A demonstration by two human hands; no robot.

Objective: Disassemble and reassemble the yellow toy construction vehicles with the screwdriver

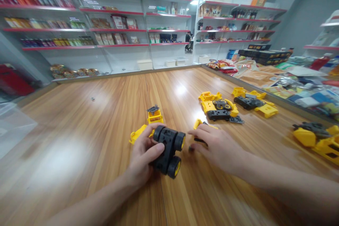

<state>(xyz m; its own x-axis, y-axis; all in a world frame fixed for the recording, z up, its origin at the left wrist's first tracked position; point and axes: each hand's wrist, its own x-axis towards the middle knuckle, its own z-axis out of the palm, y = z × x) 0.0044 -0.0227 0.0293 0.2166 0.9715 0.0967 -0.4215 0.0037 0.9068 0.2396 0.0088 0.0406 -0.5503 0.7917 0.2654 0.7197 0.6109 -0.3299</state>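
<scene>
My left hand (144, 153) is closed around a black toy-vehicle chassis (165, 148), thumb across its underside. Black wheels with yellow hubs sit on the chassis, which is tilted up off the table. Behind that hand lie yellow toy-vehicle parts (138, 133), partly covered by the fingers, with a grey piece (153, 108) at the far end. My right hand (214, 144) is low over the table, its fingertips and thumb apart. Beneath and behind its fingers is a yellow and black part (197, 124), mostly hidden. A small dark piece (190, 148) is near the thumb tip, too blurred to name.
More yellow and black toy parts lie in groups at right: one group (212, 104), another (254, 102), and a third (317, 141). Small grey bits (92, 99) are at far left. A clear plastic bin (16, 127) stands left. Packaged goods (265, 74) border the wooden table (111, 113); shelves stand behind.
</scene>
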